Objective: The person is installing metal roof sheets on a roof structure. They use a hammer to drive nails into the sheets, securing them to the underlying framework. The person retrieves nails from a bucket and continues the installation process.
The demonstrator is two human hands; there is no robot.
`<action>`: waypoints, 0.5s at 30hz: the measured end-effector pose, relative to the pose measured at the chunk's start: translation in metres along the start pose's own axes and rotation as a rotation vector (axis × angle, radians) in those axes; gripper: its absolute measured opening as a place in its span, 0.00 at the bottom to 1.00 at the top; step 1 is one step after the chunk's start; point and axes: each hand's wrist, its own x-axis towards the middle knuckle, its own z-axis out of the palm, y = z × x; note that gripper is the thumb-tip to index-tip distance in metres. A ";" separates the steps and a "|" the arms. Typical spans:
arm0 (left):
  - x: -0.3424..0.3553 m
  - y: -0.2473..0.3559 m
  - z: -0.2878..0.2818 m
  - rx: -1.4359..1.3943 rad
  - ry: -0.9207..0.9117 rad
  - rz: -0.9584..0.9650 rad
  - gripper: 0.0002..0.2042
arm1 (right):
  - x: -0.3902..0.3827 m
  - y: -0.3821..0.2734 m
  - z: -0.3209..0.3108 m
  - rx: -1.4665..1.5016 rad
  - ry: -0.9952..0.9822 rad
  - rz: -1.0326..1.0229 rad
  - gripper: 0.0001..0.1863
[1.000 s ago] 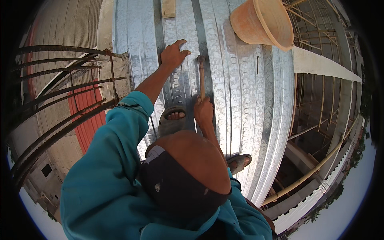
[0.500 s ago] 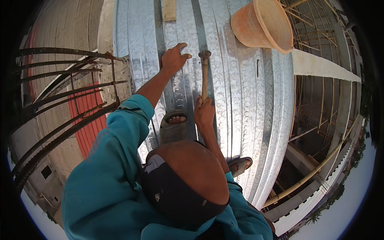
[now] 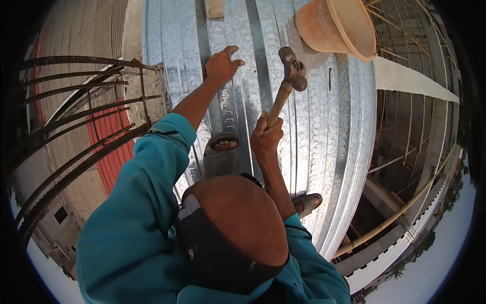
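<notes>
My left hand (image 3: 221, 63) rests on the corrugated galvanised metal sheet (image 3: 329, 126), fingers spread and curled, fingertips touching a rib. Whether it pinches anything small is too fine to see. My right hand (image 3: 267, 137) is closed around the lower wooden handle of a hammer (image 3: 289, 76). The hammer's steel head is lifted off the sheet and tilts to the right of my left hand. My teal sleeves and dark cap fill the lower middle of the view.
An orange bucket (image 3: 334, 25) sits on the sheet at the upper right, a wooden block (image 3: 215, 7) at the top. My sandalled feet (image 3: 221, 152) stand on the sheet. Rusty rebar (image 3: 76, 101) rises at left. Beyond the sheet's right edge is open framing with bamboo poles (image 3: 400, 213).
The hammer, earlier upright with its head low near the sheet beside my left hand, has swung up and to the right. My left hand has stayed in place.
</notes>
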 end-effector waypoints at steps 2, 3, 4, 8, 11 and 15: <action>0.003 0.000 0.003 -0.009 -0.011 0.002 0.28 | -0.017 0.048 0.011 -0.332 -0.212 0.117 0.16; 0.006 -0.003 0.002 -0.007 0.003 0.008 0.27 | -0.024 0.068 0.021 -0.524 -0.307 0.123 0.16; 0.009 -0.016 0.003 0.022 0.074 0.028 0.28 | -0.007 0.051 0.034 -0.471 -0.336 0.097 0.16; 0.005 -0.017 -0.001 0.010 0.036 -0.001 0.29 | -0.003 -0.014 0.011 -0.255 -0.330 0.159 0.19; 0.005 -0.003 0.005 0.009 -0.008 -0.008 0.29 | -0.015 0.019 0.012 -0.244 -0.355 0.308 0.22; 0.012 -0.009 0.014 0.025 0.081 0.012 0.30 | -0.009 0.024 0.011 -0.254 -0.434 0.342 0.22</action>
